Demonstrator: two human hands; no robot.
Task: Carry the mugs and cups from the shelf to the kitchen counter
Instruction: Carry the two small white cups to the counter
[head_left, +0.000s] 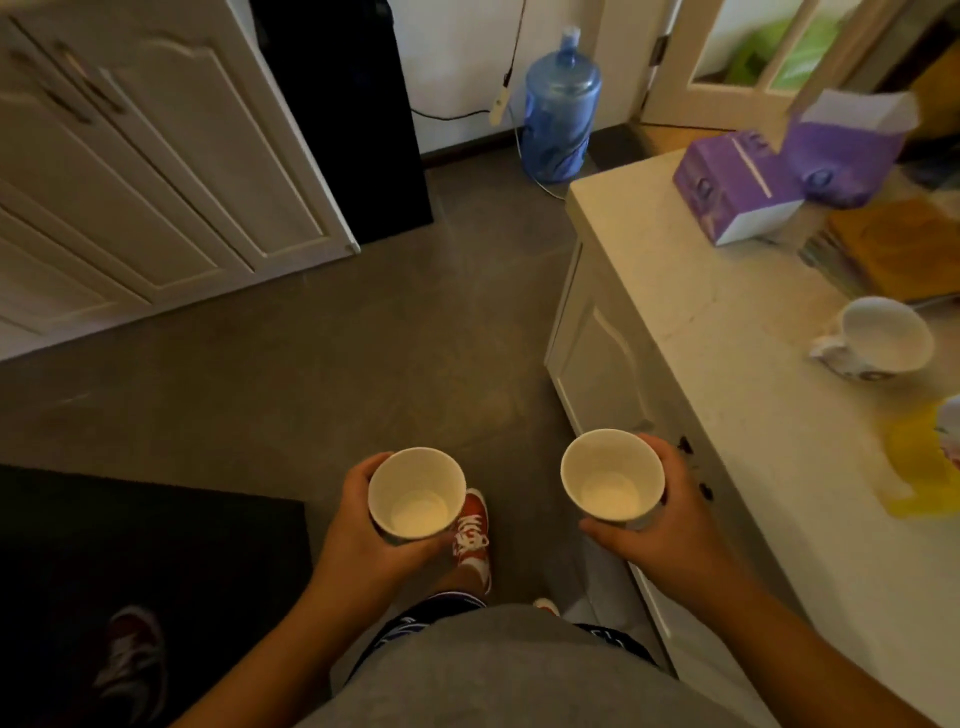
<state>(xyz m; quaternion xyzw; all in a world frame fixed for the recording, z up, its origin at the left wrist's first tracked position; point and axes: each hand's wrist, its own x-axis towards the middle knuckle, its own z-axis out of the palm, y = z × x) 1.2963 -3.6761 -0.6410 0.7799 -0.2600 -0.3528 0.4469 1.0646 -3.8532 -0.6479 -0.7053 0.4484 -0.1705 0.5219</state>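
My left hand (358, 530) grips a white paper cup (415, 491), upright and empty, held over the floor in front of my body. My right hand (660, 525) holds a second white cup (613, 475), also upright and empty, just left of the counter's front edge. The pale kitchen counter (727, 332) runs along the right side. A white mug (883, 335) with a handle on its left stands on the counter, farther right and beyond my right hand. The shelf is not in view.
Two purple boxes (737, 182) and a stack of coloured papers (893, 249) lie at the counter's far end. A yellow item (914, 462) lies near its right edge. A blue water bottle (558, 109) stands on the floor ahead, white cabinets (145, 171) left, a dark mat (145, 561) lower left.
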